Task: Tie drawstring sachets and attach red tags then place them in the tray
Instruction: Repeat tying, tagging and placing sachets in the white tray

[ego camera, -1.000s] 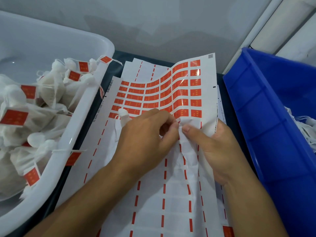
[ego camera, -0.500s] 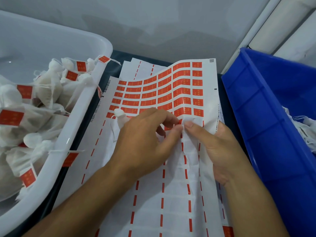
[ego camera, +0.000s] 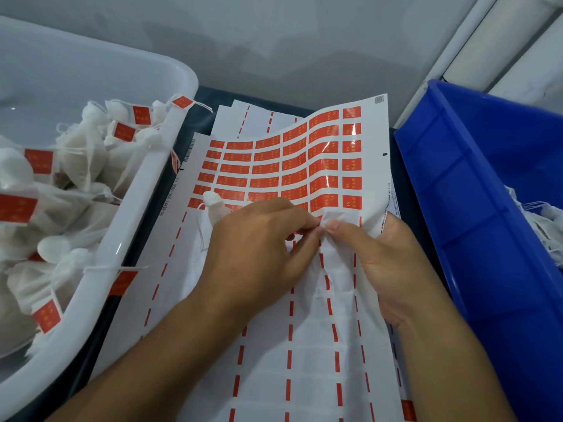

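Hands, left [ego camera: 259, 248] & right [ego camera: 387, 263], pinch together at thin red tag sticker [ego camera: 320, 220] on floppy white label sheet [ego camera: 304, 345] mid-counter; prob. light, tears easily, so peel by corner.

Both hands meet fingertip to fingertip, left hand [ego camera: 259, 254] and right hand [ego camera: 387, 263] pinching.

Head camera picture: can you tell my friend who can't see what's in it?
Two hands, left hand and right hand, pinch at a red tag on a sticker sheet. A white tray of tagged sachets sits left, a blue bin right.
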Action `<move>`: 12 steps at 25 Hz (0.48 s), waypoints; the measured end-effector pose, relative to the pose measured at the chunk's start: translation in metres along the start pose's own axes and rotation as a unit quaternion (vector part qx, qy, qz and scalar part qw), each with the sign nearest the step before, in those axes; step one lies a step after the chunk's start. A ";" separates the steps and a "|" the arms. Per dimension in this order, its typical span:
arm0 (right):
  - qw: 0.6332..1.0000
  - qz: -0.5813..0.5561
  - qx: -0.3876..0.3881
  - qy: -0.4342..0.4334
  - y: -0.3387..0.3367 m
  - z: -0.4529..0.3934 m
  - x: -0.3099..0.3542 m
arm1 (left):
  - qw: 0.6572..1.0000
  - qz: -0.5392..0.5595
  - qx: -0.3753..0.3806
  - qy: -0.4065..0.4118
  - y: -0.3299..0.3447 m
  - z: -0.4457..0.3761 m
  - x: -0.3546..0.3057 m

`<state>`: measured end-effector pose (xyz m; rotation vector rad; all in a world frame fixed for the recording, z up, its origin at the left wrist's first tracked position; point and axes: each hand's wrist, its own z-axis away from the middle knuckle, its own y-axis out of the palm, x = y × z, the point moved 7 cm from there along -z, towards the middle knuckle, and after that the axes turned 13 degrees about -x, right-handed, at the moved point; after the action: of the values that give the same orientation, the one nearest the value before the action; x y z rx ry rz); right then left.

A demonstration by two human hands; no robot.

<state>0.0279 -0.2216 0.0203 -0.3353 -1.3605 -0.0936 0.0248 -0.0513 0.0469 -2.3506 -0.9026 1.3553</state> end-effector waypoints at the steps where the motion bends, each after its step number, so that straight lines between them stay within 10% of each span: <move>1: 1.000 0.003 -0.003 -0.001 0.000 0.000 0.000 | 1.000 -0.007 0.000 0.006 0.000 -0.001 0.000; 12: 1.000 -0.011 -0.012 0.008 -0.003 -0.002 -0.001 | 0.999 -0.024 0.014 -0.044 0.006 -0.003 0.008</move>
<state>0.0290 -0.2249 0.0195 -0.3388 -1.3480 -0.1306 0.0324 -0.0506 0.0403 -2.2492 -0.9514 1.4532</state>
